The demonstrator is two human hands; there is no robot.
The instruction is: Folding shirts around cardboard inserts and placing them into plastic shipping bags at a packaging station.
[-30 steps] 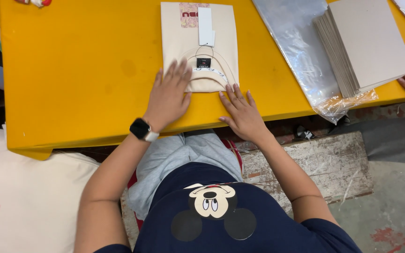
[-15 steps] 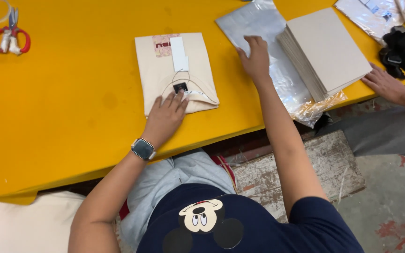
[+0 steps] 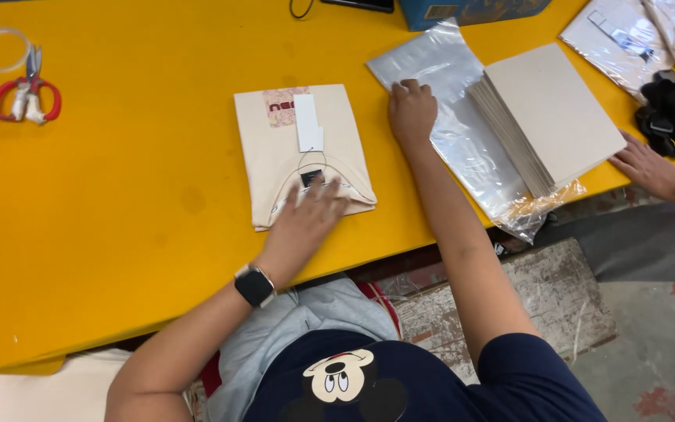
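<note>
Shirt (image 3: 300,152): cream, folded to a neat rectangle, flat on the yellow table, collar toward the near edge, white tag on top. Bags (image 3: 462,125): clear plastic, flat stack just right of the shirt, partly under a grey card stack.

What I can't make out from the head camera

My left hand (image 3: 306,223) covers the lower middle of the folded shirt (image 3: 275,168), so the collar under my palm is hidden, and the small dark label (image 3: 311,177) is too small to tell apart. My right hand (image 3: 412,111) lies on the clear bags (image 3: 462,133); the card stack (image 3: 552,113) hides the part of them beneath it, and I cannot tell whether my fingers (image 3: 409,86) pinch a bag or only press it. The top edge cuts off a blue box (image 3: 470,11) and a dark flat thing (image 3: 357,5). At the right edge, another person's hand (image 3: 650,168) shows only to the wrist, and the bagged items (image 3: 623,35) run out of view.
</note>
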